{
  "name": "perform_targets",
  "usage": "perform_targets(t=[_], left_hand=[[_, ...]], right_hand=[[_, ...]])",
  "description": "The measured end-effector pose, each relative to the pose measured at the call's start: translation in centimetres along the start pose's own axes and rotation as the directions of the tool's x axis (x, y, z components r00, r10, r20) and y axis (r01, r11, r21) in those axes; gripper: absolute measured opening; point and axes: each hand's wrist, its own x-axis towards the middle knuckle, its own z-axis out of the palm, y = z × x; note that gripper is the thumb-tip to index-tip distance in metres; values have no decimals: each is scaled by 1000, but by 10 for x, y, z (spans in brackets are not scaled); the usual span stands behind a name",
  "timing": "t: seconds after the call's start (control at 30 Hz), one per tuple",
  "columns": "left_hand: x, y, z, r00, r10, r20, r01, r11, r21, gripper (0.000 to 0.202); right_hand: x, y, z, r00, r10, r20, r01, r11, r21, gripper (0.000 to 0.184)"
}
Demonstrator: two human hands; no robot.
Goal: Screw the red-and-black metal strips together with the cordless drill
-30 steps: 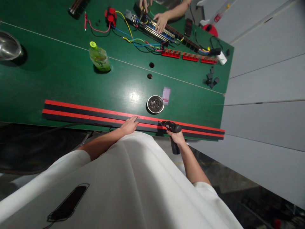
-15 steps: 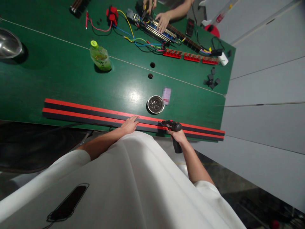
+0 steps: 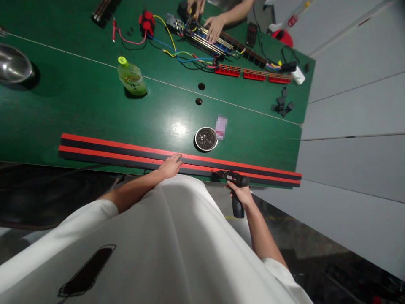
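Observation:
A long red-and-black rail (image 3: 110,150) lies along the near edge of the green table (image 3: 79,109). My left hand (image 3: 170,166) rests flat on the rail near its middle, fingers stretched out. My right hand (image 3: 241,193) grips a black electric screwdriver (image 3: 236,185) by its handle, its nose pointing left just off the rail's near edge. A small round metal dish (image 3: 206,138) with several small dark parts sits just beyond the rail.
A green-capped drink bottle (image 3: 130,77) stands mid-table. A metal bowl (image 3: 12,64) is at far left. Across the table another person's hands (image 3: 214,26) work on coloured wires and red terminal strips (image 3: 253,75). Small black blocks (image 3: 283,105) lie near the right edge.
My right hand has drawn the screwdriver back toward me and a little right, off the rail. My left hand has stayed on the rail.

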Motion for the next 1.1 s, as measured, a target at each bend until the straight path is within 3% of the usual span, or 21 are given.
perform_targets(t=[0.4, 0.83, 1.1], left_hand=[[5, 16, 3, 1000, -14, 27, 14, 1000, 13, 41], [2, 21, 3, 996, -62, 56, 59, 997, 45, 41], [0, 22, 3, 997, -53, 47, 49, 997, 67, 40]], right_hand=[[0, 35, 23, 995, -103, 16, 103, 995, 19, 48], [12, 49, 18, 993, -117, 23, 118, 992, -42, 46], [3, 45, 17, 994, -106, 33, 104, 993, 48, 44]])
